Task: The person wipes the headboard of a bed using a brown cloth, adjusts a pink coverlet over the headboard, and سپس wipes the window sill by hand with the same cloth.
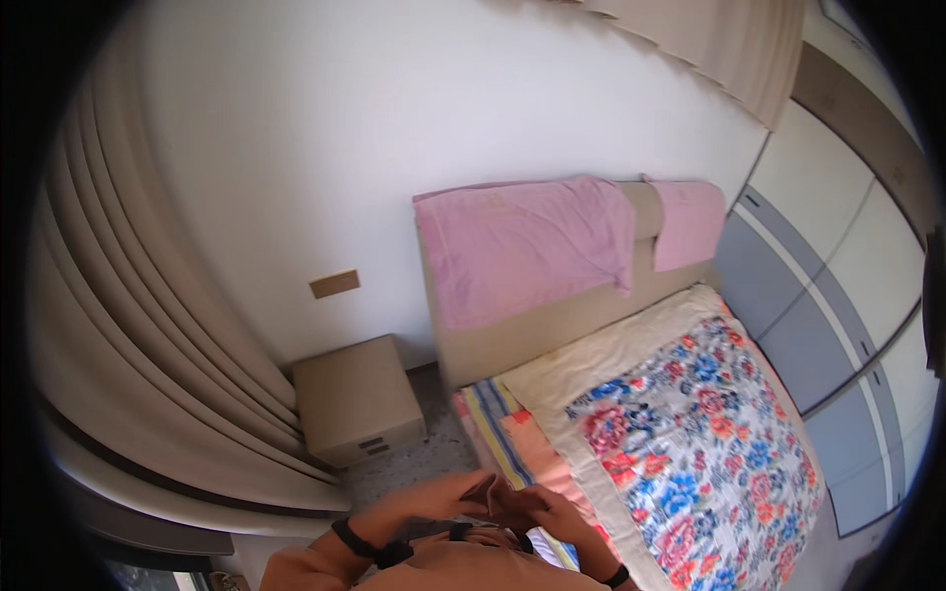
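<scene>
Both hands meet low in the picture, close to the body and above the near left edge of the bed. My left hand (482, 493) comes in from the left and is closed on a small brown cloth (510, 504). From the right, my right hand (550, 510) pinches the same cloth, its fingers near the other hand. The cloth's full shape is hidden by the hands. Beyond them lies a floral quilt (709, 443) with a beige border, on top of striped and orange bedding (491, 414).
A beige nightstand (355, 399) stands left of the bed, beside long curtains (170, 354). Pink cloths (525, 244) hang over the headboard (480, 354). A wardrobe (798, 281) with grey and white doors runs along the right. A wall switch plate (335, 284) is above the nightstand.
</scene>
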Available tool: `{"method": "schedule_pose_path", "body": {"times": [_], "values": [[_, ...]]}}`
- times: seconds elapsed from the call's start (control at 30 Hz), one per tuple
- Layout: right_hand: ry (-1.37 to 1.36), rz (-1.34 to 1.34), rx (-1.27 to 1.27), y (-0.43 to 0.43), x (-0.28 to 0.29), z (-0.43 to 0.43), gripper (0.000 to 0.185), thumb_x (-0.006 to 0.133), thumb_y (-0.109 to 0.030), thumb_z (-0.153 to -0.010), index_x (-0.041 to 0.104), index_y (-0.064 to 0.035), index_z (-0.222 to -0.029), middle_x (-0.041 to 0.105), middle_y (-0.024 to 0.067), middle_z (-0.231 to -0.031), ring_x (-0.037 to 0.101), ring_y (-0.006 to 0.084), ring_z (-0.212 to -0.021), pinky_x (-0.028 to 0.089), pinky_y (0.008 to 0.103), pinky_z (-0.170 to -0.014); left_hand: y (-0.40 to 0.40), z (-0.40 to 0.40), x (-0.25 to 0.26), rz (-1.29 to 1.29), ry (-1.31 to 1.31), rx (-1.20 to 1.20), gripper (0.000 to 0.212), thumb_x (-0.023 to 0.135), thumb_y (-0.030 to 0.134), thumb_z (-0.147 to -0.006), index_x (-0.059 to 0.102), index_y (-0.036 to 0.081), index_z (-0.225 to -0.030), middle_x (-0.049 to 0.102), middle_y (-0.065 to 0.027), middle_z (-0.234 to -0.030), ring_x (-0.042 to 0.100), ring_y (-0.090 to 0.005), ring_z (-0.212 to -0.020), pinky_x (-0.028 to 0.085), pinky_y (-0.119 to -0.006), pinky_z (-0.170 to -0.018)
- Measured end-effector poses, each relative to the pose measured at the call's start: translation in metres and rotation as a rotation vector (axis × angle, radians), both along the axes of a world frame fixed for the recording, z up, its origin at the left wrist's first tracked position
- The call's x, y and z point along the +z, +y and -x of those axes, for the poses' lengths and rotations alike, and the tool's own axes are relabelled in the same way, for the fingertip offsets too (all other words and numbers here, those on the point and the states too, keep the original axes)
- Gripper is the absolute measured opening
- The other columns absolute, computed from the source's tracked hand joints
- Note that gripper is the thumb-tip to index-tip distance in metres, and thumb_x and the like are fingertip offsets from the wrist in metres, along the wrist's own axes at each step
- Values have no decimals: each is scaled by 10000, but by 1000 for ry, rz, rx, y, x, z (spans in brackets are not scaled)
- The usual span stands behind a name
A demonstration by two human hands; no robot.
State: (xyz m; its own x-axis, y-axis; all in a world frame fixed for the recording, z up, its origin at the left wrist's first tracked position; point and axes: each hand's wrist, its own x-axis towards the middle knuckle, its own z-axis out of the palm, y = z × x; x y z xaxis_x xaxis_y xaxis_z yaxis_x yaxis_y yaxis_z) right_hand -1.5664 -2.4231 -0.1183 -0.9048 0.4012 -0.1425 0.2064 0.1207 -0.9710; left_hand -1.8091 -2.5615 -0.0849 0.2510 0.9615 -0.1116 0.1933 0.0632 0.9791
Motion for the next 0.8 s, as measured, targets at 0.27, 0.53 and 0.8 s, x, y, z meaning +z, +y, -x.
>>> {"method": "schedule_pose_path", "body": {"times": [0.27,0.53,0.8], "values": [[36,275,-313,124,18,75,194,559,-19,-820,615,-31,-1006,615,12,-929,574,78,-884,466,225,-786,87,165,19,-135,373,740,277,573,141,-972,571,75,-1241,596,-34,-888,539,-118,-713,474,-285,-660],[76,365,-878,117,16,81,377,489,84,-808,528,-57,-1155,683,116,-921,691,202,-771,561,285,-664,277,382,30,-551,627,1113,377,623,133,-926,540,30,-1279,585,-172,-1165,564,-308,-1055,454,-398,-916],[-83,1,-1416,79,121,71,260,549,-10,-838,548,-39,-1096,673,58,-923,624,117,-820,486,250,-732,401,447,-16,-495,933,1162,405,574,290,-967,565,112,-1331,438,-309,-1402,421,-483,-1284,332,-529,-1079]]}}
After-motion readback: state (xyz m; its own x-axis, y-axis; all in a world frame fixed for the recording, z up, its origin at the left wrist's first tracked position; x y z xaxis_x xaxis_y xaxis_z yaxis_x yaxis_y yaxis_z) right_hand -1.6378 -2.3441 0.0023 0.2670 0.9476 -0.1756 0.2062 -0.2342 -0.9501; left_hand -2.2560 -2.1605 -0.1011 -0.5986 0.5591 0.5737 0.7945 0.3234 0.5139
